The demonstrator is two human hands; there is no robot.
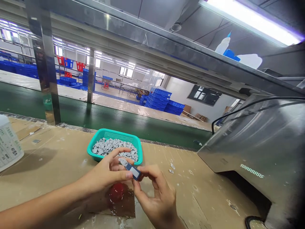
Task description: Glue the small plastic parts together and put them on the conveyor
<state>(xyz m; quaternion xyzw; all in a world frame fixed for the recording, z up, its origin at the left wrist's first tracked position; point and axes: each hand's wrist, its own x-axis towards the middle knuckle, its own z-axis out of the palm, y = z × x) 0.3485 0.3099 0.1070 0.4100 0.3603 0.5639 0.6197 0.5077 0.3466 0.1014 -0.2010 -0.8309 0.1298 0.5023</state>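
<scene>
Between my two hands is a small dark blue plastic part [134, 172] with a pale grey panel on its face and a light grey piece [123, 161] at its upper left end. My left hand [111, 168] grips it from the left, thumb along its lower side. The fingertips of my right hand [154, 187] pinch its lower right end. Just behind my left hand stands a turquoise basket [140, 149] filled with small grey plastic pieces [111, 144]. Below the hands, a red, wet-looking round spot [117, 192] shows on a brown plate [126, 206].
Two small loose pieces [172, 168] lie right of the hands. A labelled white container [9, 143] stands at the left edge. A metal housing [257, 149] with a black cable bounds the right. Beyond the table runs a green conveyor belt [114, 116]; a metal shelf [143, 41] crosses overhead.
</scene>
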